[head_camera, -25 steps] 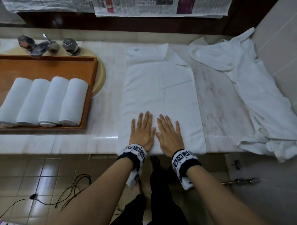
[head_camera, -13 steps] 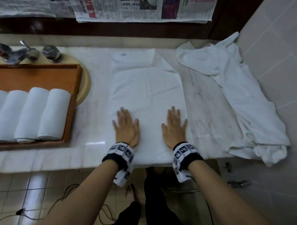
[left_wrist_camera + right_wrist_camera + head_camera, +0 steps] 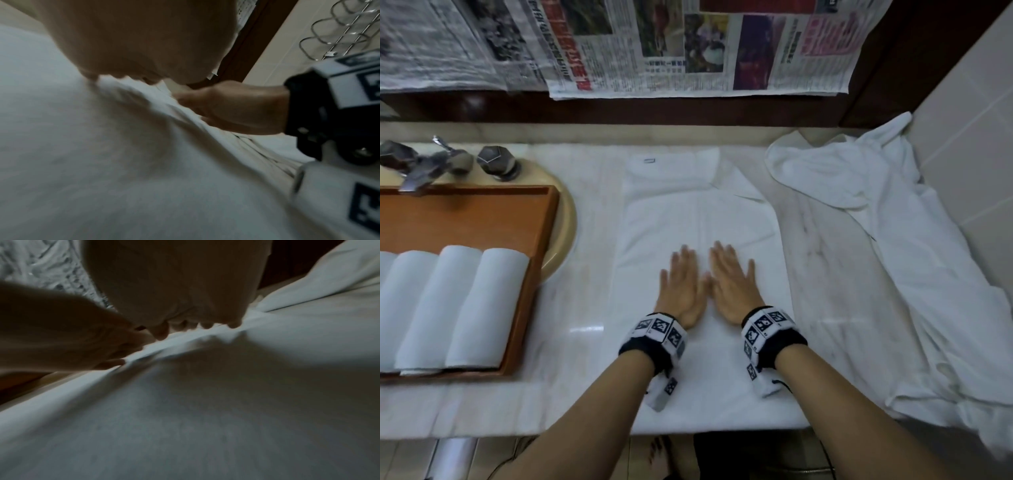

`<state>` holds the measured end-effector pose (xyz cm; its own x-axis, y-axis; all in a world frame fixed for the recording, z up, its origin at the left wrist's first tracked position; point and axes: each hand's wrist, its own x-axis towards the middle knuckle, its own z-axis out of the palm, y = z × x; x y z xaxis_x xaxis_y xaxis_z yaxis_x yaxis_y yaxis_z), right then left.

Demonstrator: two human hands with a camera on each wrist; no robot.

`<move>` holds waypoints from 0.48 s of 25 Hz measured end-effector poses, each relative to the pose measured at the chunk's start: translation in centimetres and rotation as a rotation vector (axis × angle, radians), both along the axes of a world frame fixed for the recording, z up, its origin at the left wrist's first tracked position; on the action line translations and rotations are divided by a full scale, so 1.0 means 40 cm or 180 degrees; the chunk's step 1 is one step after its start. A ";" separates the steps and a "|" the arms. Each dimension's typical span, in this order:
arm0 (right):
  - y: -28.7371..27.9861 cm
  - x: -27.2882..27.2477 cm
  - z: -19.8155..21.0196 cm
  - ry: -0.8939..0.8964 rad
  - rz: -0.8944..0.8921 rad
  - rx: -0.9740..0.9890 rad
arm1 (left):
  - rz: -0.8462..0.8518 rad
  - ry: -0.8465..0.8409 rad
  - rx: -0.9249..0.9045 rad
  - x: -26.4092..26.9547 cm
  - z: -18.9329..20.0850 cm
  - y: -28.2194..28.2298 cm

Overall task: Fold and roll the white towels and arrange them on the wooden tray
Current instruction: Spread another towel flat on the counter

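Since half a second ago the hands have slid back together. Left to right: rolled towels (image 3: 465,305) in the wooden tray (image 3: 527,298); left hand (image 3: 681,291) and right hand (image 3: 732,287), fingers straight, pressing flat side by side on the folded towel (image 3: 698,212) on the counter (image 3: 822,267); a loose towel (image 3: 914,260) beyond.

The left hand (image 3: 144,37) fills the view from ten to one o'clock, its palm pressed flat on the white towel (image 3: 123,162), which spreads from nine through six o'clock. At three o'clock the right hand (image 3: 236,107) also rests on the towel, a black wristband (image 3: 304,113) behind it. A wire rack (image 3: 339,27) hangs at two o'clock.
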<state>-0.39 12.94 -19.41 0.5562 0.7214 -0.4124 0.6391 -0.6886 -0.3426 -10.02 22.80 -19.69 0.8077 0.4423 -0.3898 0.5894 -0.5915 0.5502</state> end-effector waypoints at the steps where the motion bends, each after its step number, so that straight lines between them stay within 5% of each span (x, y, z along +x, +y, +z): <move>1: 0.008 0.010 -0.013 0.0034 0.0340 0.0027 | -0.0281 -0.0017 -0.0007 0.015 -0.011 0.002; 3: -0.028 0.074 -0.040 -0.0101 0.0140 -0.0196 | -0.0052 0.0186 0.0356 0.000 -0.044 0.077; 7: -0.033 0.190 -0.005 -0.0039 -0.1449 -0.0730 | 0.1614 0.0884 0.0348 0.014 -0.007 0.198; 10: 0.074 0.168 -0.001 -0.0153 -0.0190 -0.0175 | 0.0279 0.0198 0.0106 0.142 0.013 0.131; 12: 0.084 0.178 -0.022 -0.0069 0.0343 -0.0133 | -0.0446 0.0202 0.0169 0.161 -0.005 0.132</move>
